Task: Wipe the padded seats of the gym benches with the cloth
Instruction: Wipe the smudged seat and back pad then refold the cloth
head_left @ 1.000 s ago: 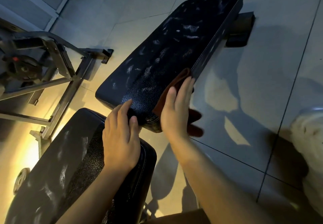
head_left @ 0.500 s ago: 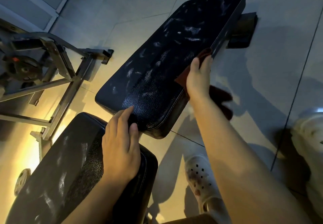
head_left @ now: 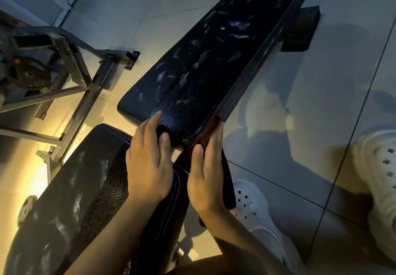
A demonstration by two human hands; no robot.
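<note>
A long black padded bench seat [head_left: 216, 60], streaked with pale smudges, runs from the middle to the upper right. A second black pad [head_left: 81, 199] lies at the lower left, close to the first. My left hand [head_left: 150, 161] rests across the gap, its straight fingers touching the near end of the long seat. My right hand [head_left: 206, 176] presses a dark red-brown cloth [head_left: 211, 128] flat against the seat's near right side edge. The rest of the cloth hangs down behind that hand.
A metal gym frame [head_left: 85, 77] with a weight plate [head_left: 25, 73] stands at the left. The bench's black foot [head_left: 300, 32] sticks out at the upper right. My white shoes [head_left: 255, 206] stand on the grey tiled floor [head_left: 300, 103] to the right.
My right hand has slid the cloth back along the seat's right edge from the far part to the near corner. The left hand has stayed at the near end.
</note>
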